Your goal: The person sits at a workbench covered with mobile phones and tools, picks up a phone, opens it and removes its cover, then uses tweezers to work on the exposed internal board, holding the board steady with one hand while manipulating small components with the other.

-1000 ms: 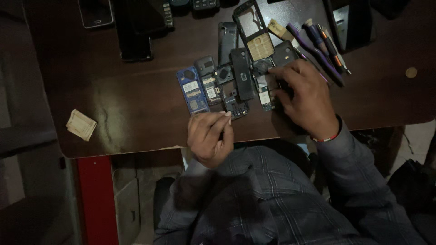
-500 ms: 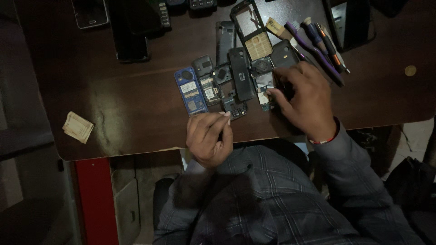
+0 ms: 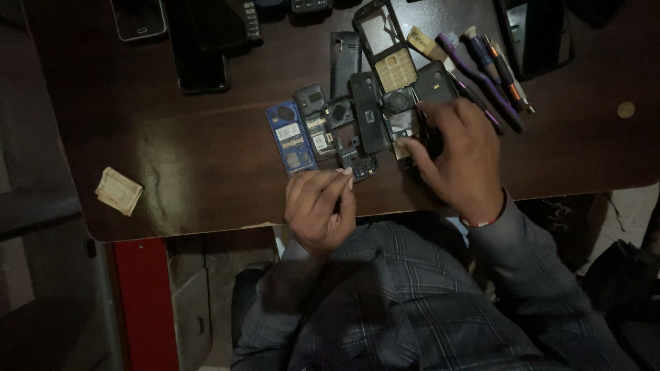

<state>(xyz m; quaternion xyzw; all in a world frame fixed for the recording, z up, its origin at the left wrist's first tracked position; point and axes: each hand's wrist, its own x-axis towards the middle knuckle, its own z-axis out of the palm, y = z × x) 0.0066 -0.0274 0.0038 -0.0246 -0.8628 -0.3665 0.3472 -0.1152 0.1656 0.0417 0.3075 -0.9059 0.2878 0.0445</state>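
Dark wooden bench, phone parts spread

Dark bench (image 3: pixel 206 151) carrying dismantled phone shells (image 3: pixel 344 127). Right hand (image 3: pixel 457 161) down on black part (image 3: pixel 432 141) at cluster's right end, fingers curled over it; grip unclear. Left hand (image 3: pixel 320 206) at bench edge, fingers pinched narrow, contents hidden. Blue shell (image 3: pixel 291 139) leftmost.

A dark brown wooden tabletop (image 3: pixel 206 144) is seen from above. A row of opened phone parts is laid near its front edge: a blue phone shell (image 3: pixel 291 137), dark circuit boards (image 3: pixel 357 161) and a black casing (image 3: pixel 369 112). Screwdrivers (image 3: pixel 491 75) are laid at the right, a coin (image 3: pixel 625 109) beyond them, a folded paper (image 3: pixel 118 190) at the left, and a black smartphone (image 3: pixel 138 18) at the far edge.
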